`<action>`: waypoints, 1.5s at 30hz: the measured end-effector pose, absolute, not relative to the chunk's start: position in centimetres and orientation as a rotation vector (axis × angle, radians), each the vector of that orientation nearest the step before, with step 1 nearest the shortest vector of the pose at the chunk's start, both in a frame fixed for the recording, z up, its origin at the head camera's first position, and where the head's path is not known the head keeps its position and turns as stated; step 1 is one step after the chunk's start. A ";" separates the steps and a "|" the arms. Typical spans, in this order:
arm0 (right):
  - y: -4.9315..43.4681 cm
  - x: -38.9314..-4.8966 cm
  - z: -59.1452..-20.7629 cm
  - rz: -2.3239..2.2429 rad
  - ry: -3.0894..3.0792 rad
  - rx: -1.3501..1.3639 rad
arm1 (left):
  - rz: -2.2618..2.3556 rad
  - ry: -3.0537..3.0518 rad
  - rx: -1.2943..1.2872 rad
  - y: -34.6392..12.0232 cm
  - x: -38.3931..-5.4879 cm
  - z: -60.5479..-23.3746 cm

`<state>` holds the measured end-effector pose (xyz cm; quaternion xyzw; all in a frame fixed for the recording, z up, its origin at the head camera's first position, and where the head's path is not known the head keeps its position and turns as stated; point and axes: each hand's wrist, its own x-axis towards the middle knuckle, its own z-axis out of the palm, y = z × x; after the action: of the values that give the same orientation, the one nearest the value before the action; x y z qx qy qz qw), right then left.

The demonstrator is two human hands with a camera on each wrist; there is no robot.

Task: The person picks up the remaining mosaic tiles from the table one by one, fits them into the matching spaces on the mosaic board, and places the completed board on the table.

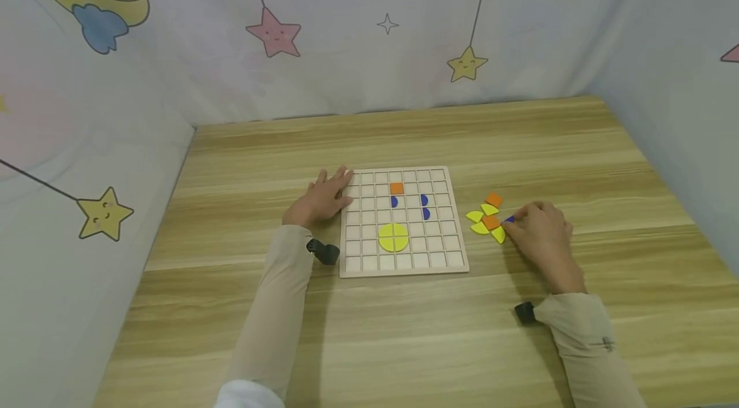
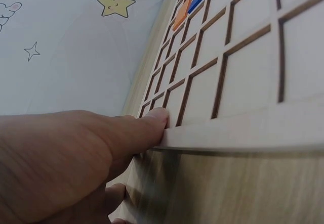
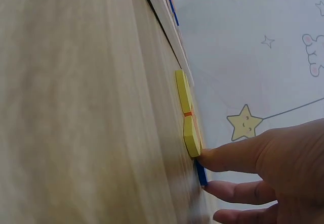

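Observation:
A square wooden grid board point(image 1: 369, 265) lies on the table. Set in its cells are an orange square point(image 1: 396, 188), a yellow disc of quarter pieces point(image 1: 387, 244) and several blue half-round pieces point(image 1: 426, 213). My left hand point(image 1: 326, 197) rests at the board's left edge, fingers spread, thumb on the frame. To the right of the board, my right hand point(image 1: 545, 235) pinches a blue piece point(image 3: 201, 174) between thumb and fingers, low over the table. Right beside it lie loose yellow quarter pieces point(image 1: 479, 228) and orange squares point(image 1: 493, 200); the hand partly covers the blue piece.
The wood-grain table point(image 1: 404, 337) runs to a pale fabric backdrop point(image 1: 346, 74) printed with stars, which also rises at both sides. A small black camera point(image 1: 326, 253) is strapped at the left wrist, another black device point(image 1: 525, 313) at the right.

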<state>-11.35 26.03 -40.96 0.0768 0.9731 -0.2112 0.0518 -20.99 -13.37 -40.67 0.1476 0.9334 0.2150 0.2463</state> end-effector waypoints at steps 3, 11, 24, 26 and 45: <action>25.9 -11.4 -41.0 -0.651 2.973 0.225 | 0.596 2.545 0.402 -13.4 -21.0 -40.7; 26.1 -11.3 -41.3 -0.682 3.015 0.185 | 0.600 2.545 0.404 -13.5 -21.1 -40.8; 25.3 -11.8 -40.9 -0.821 3.138 0.069 | 0.600 2.547 0.407 -13.5 -21.1 -41.0; 24.9 -11.9 -40.7 -0.857 3.153 0.022 | 0.604 2.549 0.410 -13.5 -21.1 -40.9; 19.9 -13.5 -40.1 -1.003 3.179 -0.346 | 0.599 2.557 0.432 -13.5 -21.1 -40.9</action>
<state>-13.53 19.94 -40.09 -0.1027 0.9433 -0.2976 -0.1050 -21.05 -13.52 -40.90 0.1576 0.9332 0.2187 0.2378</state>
